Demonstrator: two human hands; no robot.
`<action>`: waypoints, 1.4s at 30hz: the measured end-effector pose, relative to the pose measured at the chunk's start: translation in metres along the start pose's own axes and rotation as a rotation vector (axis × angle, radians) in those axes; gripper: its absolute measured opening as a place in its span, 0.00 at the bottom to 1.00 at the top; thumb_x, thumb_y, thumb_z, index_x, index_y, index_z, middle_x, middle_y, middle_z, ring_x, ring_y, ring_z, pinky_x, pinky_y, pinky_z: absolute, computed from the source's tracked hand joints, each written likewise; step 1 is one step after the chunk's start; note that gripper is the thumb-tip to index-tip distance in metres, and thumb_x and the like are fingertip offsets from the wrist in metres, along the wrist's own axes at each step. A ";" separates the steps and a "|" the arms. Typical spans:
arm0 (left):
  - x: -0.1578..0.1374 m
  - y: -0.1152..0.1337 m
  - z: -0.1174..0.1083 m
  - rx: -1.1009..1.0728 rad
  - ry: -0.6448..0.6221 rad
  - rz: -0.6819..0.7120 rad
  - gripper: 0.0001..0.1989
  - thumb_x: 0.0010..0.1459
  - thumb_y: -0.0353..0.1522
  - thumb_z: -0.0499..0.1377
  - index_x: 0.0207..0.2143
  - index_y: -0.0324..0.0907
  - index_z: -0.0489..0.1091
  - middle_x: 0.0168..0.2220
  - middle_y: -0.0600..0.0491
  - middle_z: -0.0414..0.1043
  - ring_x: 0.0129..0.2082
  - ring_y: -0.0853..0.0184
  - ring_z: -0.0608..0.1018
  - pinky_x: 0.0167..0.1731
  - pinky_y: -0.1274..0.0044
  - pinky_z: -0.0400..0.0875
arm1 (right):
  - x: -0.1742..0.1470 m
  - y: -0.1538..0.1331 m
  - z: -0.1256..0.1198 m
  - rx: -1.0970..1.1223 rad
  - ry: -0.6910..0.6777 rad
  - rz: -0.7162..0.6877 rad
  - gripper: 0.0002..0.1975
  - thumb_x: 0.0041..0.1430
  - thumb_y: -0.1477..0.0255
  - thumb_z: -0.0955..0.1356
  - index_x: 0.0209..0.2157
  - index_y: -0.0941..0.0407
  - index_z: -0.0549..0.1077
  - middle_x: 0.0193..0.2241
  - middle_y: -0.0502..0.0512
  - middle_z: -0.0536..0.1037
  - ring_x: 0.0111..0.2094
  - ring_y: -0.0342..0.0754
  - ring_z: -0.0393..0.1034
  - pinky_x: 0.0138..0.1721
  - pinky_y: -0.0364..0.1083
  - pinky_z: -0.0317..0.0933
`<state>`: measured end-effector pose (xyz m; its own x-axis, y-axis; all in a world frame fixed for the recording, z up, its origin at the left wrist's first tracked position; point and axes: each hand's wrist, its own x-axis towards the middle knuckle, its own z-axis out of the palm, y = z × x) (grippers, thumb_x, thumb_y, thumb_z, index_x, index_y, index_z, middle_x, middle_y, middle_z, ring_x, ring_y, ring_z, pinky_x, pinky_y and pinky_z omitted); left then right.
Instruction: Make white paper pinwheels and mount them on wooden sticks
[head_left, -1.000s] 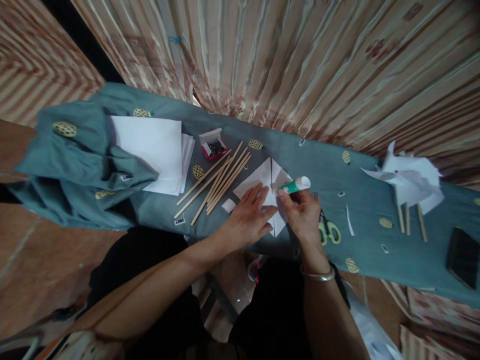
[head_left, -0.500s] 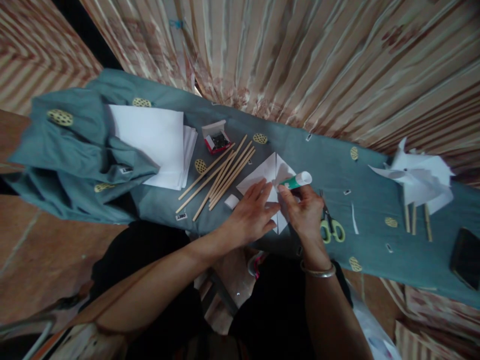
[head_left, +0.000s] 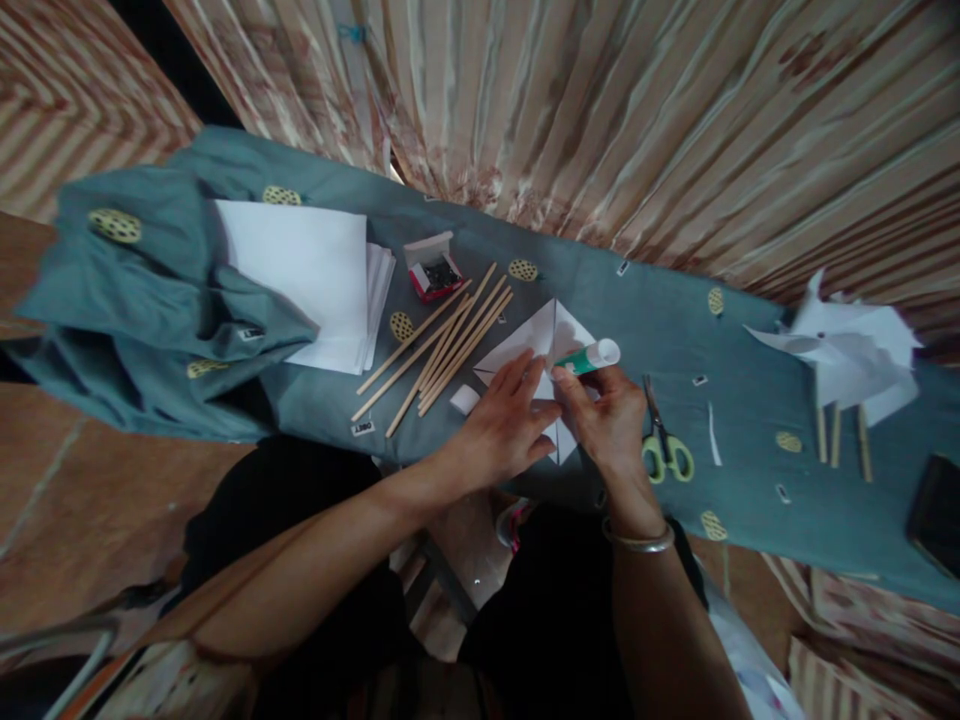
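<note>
The square of paper (head_left: pixel 520 347) lies turned cornerwise at the centre of the frame, flat on the green cloth (head_left: pixel 742 490); the left hand (head_left: pixel 504 425) rests on its lower left part, fingers a little apart, pressing and gripping nothing; the right hand (head_left: pixel 609 415) has its thumb and fingers closed round a glue stick (head_left: pixel 589 357), tilted with its lower end at the middle of the paper; whether that end touches, I cannot tell, as the thumb hides it.

As for progress, the paper bears lines running in from its corners, whether cuts or creases is unclear; the visible corners lie flat, so folding them in seems not yet done; gluing looks to be the step in hand. At the right of the frame, white paper pinwheels (head_left: pixel 855 345) with 3 stick ends showing seem finished; left of centre, loose sticks (head_left: pixel 442 350) and an open box (head_left: pixel 435 275) lie apart from both hands; the paper stack (head_left: pixel 300 280) at upper left looks unused; the scissors (head_left: pixel 664 450) lie just right of the right hand.
</note>
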<state>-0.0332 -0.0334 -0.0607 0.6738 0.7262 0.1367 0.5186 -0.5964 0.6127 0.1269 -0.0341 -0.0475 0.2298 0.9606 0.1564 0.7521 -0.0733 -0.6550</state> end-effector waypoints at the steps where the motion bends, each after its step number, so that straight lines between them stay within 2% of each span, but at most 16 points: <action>1: 0.000 0.000 0.000 -0.002 -0.002 -0.001 0.17 0.57 0.34 0.62 0.49 0.38 0.72 0.67 0.38 0.49 0.69 0.42 0.49 0.63 0.50 0.53 | 0.000 0.000 0.000 0.001 -0.006 -0.001 0.18 0.57 0.54 0.68 0.34 0.55 0.77 0.26 0.54 0.80 0.28 0.50 0.73 0.34 0.49 0.64; 12: 0.000 -0.001 -0.001 0.004 -0.012 0.001 0.17 0.57 0.34 0.62 0.48 0.38 0.72 0.68 0.37 0.49 0.68 0.43 0.50 0.63 0.50 0.52 | -0.001 -0.002 -0.001 -0.001 -0.035 0.004 0.19 0.55 0.53 0.68 0.32 0.55 0.77 0.26 0.55 0.79 0.27 0.50 0.72 0.33 0.49 0.63; 26: 0.000 -0.002 -0.001 0.009 -0.006 0.006 0.17 0.57 0.34 0.62 0.49 0.40 0.71 0.68 0.40 0.49 0.69 0.44 0.50 0.63 0.50 0.52 | -0.003 0.001 -0.007 -0.006 -0.072 -0.037 0.17 0.56 0.55 0.68 0.36 0.54 0.78 0.28 0.55 0.81 0.29 0.51 0.74 0.33 0.49 0.65; 42: 0.000 -0.003 0.000 0.049 -0.009 0.015 0.19 0.56 0.36 0.63 0.49 0.40 0.71 0.67 0.40 0.51 0.68 0.44 0.50 0.63 0.52 0.53 | -0.007 0.005 -0.014 0.029 -0.114 0.000 0.17 0.56 0.57 0.69 0.38 0.57 0.78 0.29 0.58 0.81 0.31 0.53 0.75 0.37 0.52 0.66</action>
<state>-0.0344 -0.0316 -0.0626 0.6861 0.7142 0.1381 0.5339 -0.6233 0.5714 0.1377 -0.0445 -0.0420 0.1566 0.9850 0.0726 0.7332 -0.0666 -0.6767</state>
